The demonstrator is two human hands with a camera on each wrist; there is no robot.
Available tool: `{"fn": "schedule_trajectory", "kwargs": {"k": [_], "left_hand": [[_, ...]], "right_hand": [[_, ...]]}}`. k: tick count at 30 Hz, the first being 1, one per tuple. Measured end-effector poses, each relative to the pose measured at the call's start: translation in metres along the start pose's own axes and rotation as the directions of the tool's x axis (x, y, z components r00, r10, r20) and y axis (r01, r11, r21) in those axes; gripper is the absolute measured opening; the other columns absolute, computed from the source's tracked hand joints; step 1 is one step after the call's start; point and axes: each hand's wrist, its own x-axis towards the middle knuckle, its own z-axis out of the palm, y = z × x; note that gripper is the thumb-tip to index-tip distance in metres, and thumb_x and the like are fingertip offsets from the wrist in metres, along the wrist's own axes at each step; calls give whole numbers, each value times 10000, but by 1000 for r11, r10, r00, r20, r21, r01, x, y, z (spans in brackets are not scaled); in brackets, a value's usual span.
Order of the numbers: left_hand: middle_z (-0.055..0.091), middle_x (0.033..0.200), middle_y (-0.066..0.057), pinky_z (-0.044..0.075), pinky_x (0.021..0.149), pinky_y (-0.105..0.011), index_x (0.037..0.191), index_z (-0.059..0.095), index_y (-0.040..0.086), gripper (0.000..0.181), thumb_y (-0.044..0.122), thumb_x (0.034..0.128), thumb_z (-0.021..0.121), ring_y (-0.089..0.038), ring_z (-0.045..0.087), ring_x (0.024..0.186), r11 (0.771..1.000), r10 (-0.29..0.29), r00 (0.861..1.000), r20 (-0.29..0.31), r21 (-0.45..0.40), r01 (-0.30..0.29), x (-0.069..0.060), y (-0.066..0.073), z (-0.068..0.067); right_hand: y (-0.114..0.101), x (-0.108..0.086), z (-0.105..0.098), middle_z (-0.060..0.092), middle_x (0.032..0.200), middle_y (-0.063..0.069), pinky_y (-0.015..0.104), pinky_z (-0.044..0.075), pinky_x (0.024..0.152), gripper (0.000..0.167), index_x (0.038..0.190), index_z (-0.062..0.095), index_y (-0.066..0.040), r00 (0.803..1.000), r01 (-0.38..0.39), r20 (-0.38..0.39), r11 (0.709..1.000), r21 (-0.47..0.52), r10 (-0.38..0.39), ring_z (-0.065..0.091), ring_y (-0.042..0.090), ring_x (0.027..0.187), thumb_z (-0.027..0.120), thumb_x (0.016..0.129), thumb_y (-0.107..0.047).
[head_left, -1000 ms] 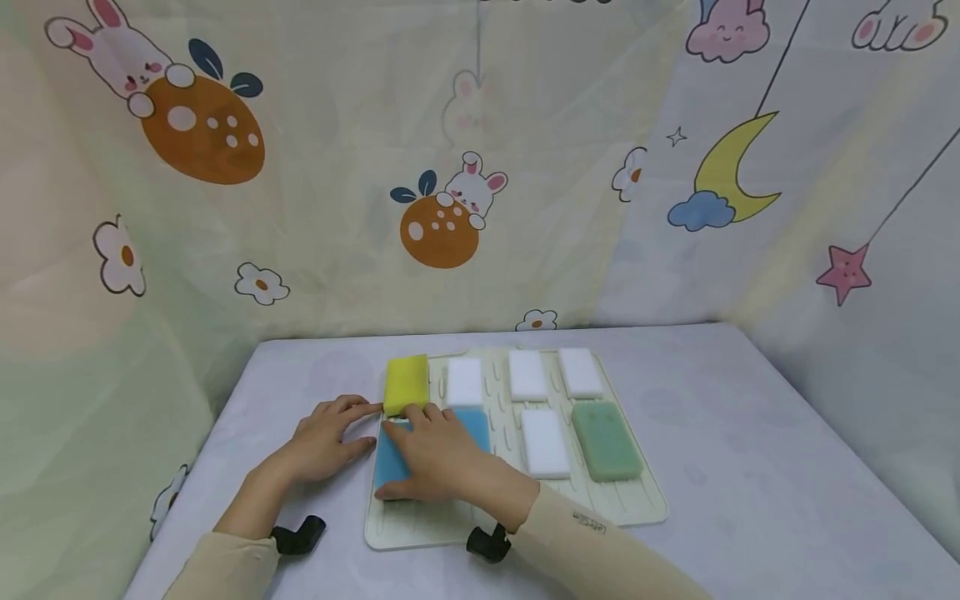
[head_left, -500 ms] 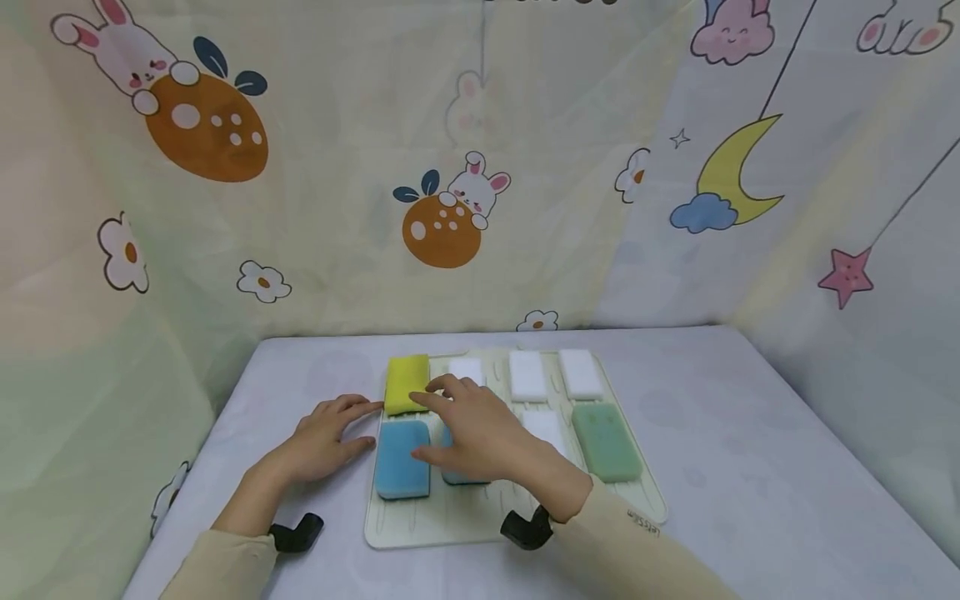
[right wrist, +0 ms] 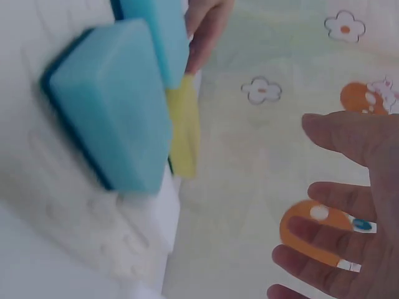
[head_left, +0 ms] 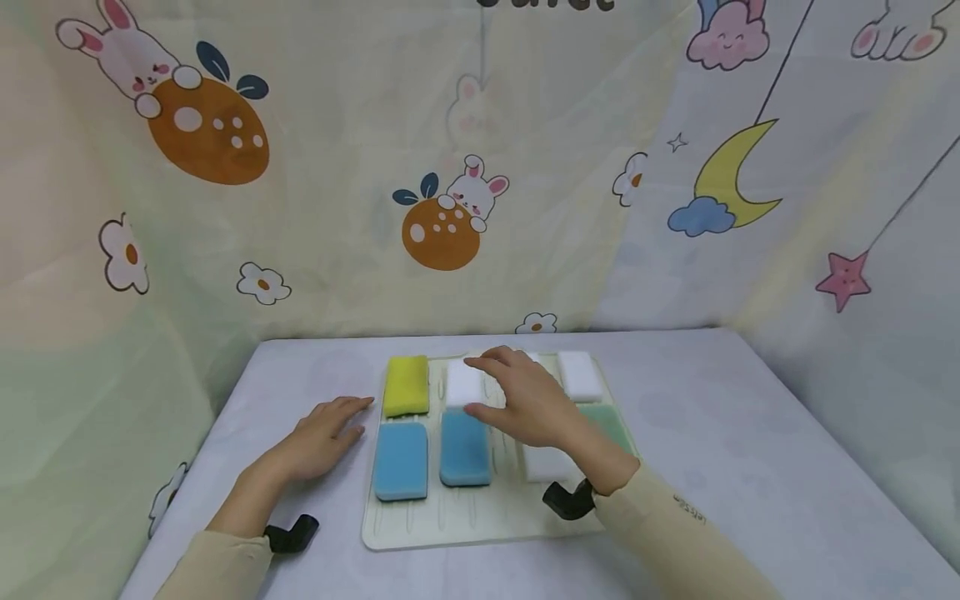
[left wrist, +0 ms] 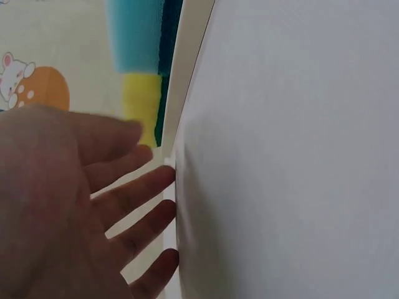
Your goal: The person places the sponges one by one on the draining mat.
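A cream ridged tray (head_left: 427,523) bears sponges in two rows. Front left are two blue sponges (head_left: 401,461), the second blue sponge (right wrist: 115,106) large in the right wrist view; behind lies a yellow sponge (head_left: 407,386). White sponges (head_left: 464,383) fill the rest of the back row, and one more white sponge (head_left: 546,464) lies in front beside a green sponge (head_left: 606,419), both partly covered by the right arm. My right hand (head_left: 532,400) hovers over the tray's middle, fingers spread, holding nothing. Left of the tray, my left hand (head_left: 318,440) has loosely extended fingers and holds nothing.
The tray stands on a table with a pale cloth (head_left: 735,467). Patterned curtains (head_left: 337,167) rise behind the table and along both sides. Black wrist mounts (head_left: 292,534) jut out at both sleeves.
My right hand has let go of the blue sponges and moved right and up, uncovering both. My left hand has drawn back slightly from the tray's left edge.
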Motion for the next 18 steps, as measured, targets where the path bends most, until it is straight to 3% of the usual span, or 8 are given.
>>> {"fn": "schedule_trajectory", "kwargs": {"k": [4,11,18], "left_hand": [[439,1592,-174,331,1185,-668,1592,404,145,503,259,1106,459,-439,370,1503,998,-21,1000,-19,-64,19,-5,3,-8],[406,1608,-155,337,1183,-666,1601,387,160,527,302,1103,484,-430,361,1501,1000,24,998,-65,-10,-25,-5,20,-26],[270,1685,-167,301,1192,-689,1633,319,149,647,405,1078,533,-454,273,1532,991,124,987,-98,69,-118,16,35,-42]], "right_hand": [[19,-4,-6,562,1470,76,519,503,1066,635,1520,527,-169,999,-35,-22,999,-6,35,554,308,1334,702,978,-449],[53,-12,-20,476,1569,129,614,403,1142,643,1542,490,-148,995,-102,-21,995,-3,102,445,376,1453,662,1003,-454],[85,-14,-31,466,1561,171,656,368,1149,661,1574,441,-150,995,-104,-6,994,-34,104,436,416,1442,644,1017,-443]]}}
